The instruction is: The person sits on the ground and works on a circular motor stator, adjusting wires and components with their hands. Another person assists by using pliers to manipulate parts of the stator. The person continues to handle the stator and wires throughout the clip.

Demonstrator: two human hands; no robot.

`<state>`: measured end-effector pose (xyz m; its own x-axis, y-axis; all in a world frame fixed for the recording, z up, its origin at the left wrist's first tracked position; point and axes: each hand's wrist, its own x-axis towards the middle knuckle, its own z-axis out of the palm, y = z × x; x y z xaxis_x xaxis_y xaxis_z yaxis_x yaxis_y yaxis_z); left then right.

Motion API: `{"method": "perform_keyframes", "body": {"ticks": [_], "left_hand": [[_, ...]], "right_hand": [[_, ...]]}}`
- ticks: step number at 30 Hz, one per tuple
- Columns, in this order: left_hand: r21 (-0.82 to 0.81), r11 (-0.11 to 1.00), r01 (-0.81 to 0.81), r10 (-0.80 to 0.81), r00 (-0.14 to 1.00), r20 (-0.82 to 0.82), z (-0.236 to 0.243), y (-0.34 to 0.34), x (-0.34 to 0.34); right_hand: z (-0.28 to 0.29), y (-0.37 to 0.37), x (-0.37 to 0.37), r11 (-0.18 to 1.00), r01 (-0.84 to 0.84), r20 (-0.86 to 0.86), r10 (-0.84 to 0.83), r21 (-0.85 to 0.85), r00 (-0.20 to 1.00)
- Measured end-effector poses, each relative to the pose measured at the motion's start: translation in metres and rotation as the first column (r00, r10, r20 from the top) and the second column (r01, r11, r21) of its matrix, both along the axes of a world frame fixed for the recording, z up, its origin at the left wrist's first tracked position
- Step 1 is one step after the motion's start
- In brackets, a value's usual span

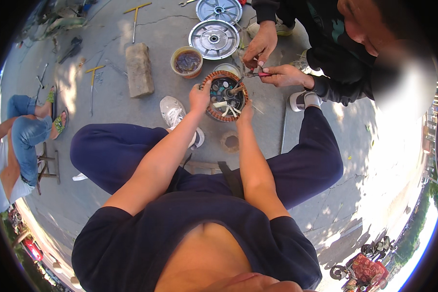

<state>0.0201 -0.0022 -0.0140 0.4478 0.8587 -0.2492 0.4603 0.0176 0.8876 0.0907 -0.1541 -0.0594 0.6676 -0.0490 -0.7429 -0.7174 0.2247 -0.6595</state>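
Observation:
Between my knees I hold a round motor stator (pixel 225 96) with an orange-brown ring of windings, a dark inside and a shaft sticking up from it. White strips or sleeves lie at its near side. My left hand (pixel 199 99) is closed round its left rim. My right hand (pixel 246 112) grips the right rim, its fingers partly hidden. At the far right of the stator, a co-worker's hands (pixel 277 76) work close to the shaft with a small red-handled tool (pixel 264 74), perhaps pliers; wires there are too small to make out.
Beyond the stator stand a tub of dark liquid (pixel 187 62) and two silvery round motor covers (pixel 214 39). A stone block (pixel 139 70) and yellow T-handle wrenches (pixel 93 82) lie to the left. A small ring (pixel 230 141) lies nearer me. Another person (pixel 27 131) sits at far left.

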Motion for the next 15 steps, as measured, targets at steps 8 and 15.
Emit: {"method": "perform_keyframes", "body": {"ticks": [8,15], "left_hand": [[-0.042,0.999,-0.011,0.012,1.000,0.028,-0.010,0.004,-0.003],[-0.096,0.995,-0.029,0.031,0.999,0.022,-0.019,0.012,-0.011]], "right_hand": [[-0.007,0.001,-0.002,1.000,0.007,0.075,-0.007,-0.004,0.997],[0.029,0.012,-0.011,0.998,-0.037,0.069,0.041,-0.059,0.997]]}}
